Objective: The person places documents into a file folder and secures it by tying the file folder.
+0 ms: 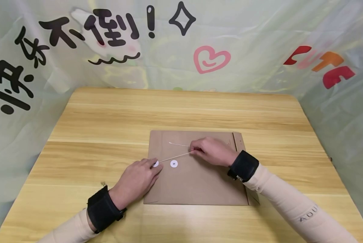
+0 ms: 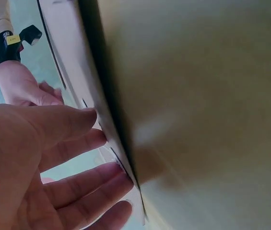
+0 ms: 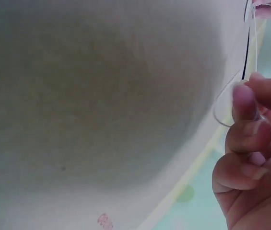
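A brown paper document envelope (image 1: pixel 196 189) with a string closure lies flat on the wooden table. My right hand (image 1: pixel 215 152), over its upper right part, pinches a thin white string (image 1: pixel 174 157) between thumb and fingertips. From there the string runs taut down-left to a white paper disc (image 1: pixel 156 164) near the envelope's left edge. A loose end points left from the pinch, and the right wrist view shows a slack loop beside the fingers (image 3: pixel 243 103). My left hand (image 1: pixel 135 182) rests its extended fingers on the envelope around that disc. A second white disc (image 1: pixel 174 163) sits just right of it.
The wooden table (image 1: pixel 181 111) extends behind and to both sides of the envelope. A printed cloth (image 1: pixel 254 30) with black characters and a pink heart hangs behind it and along the sides. A black band (image 1: pixel 244 165) wraps each wrist.
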`<action>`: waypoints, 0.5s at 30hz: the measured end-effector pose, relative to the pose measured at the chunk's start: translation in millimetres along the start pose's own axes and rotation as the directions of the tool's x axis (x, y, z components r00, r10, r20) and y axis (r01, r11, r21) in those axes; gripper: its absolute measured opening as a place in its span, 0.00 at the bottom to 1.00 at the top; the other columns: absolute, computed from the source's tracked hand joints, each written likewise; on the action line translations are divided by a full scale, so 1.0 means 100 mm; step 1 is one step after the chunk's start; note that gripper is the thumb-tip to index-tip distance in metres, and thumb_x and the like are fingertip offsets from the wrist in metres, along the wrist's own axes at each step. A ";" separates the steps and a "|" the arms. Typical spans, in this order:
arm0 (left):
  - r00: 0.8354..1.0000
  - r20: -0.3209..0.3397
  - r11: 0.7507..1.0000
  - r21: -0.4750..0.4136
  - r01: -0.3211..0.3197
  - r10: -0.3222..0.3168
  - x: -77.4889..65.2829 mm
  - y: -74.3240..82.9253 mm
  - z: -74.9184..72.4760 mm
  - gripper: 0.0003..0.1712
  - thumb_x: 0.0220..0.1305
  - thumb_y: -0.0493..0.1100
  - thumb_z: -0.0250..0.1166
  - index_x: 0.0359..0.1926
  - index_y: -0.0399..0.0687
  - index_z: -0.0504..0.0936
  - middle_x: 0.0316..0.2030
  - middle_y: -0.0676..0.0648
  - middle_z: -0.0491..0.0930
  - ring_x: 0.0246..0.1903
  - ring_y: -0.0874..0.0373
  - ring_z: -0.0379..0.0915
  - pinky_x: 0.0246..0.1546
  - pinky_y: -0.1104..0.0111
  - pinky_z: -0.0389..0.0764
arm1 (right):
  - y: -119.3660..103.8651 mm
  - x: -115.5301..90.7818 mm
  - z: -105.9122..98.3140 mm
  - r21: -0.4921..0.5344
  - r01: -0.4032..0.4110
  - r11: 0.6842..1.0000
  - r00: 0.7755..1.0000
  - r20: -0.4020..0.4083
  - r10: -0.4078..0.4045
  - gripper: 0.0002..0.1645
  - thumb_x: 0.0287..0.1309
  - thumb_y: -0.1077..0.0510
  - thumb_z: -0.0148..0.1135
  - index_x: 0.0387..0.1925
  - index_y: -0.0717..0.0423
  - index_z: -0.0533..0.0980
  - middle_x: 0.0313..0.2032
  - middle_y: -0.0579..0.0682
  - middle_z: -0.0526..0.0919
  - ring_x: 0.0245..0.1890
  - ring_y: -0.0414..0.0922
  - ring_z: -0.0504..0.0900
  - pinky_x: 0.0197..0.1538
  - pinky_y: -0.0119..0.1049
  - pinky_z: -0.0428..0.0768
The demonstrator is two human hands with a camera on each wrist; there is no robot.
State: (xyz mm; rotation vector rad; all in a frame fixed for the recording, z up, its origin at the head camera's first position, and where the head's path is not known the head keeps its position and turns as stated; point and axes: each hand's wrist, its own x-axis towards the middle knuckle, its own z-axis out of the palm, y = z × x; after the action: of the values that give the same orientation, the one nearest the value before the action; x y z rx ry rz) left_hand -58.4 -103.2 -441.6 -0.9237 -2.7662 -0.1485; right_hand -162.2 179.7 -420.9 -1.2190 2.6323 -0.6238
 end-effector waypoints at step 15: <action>0.997 0.072 0.993 -0.113 -0.025 0.033 0.08 -0.03 0.01 0.14 0.68 0.44 0.65 0.52 0.47 0.79 0.52 0.47 0.85 0.54 0.52 0.82 0.51 0.57 0.83 | -0.14 -0.09 0.02 -0.029 -0.027 0.999 0.991 0.132 0.031 0.07 0.64 0.60 0.65 0.29 0.47 0.79 0.29 0.39 0.81 0.30 0.35 0.75 0.38 0.32 0.77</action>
State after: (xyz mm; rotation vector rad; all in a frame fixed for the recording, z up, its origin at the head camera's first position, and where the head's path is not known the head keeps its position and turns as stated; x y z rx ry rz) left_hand -66.5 -100.8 -441.0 -1.0161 -2.8353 -0.2731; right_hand -146.1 177.4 -417.0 -1.1837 2.5514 -0.4862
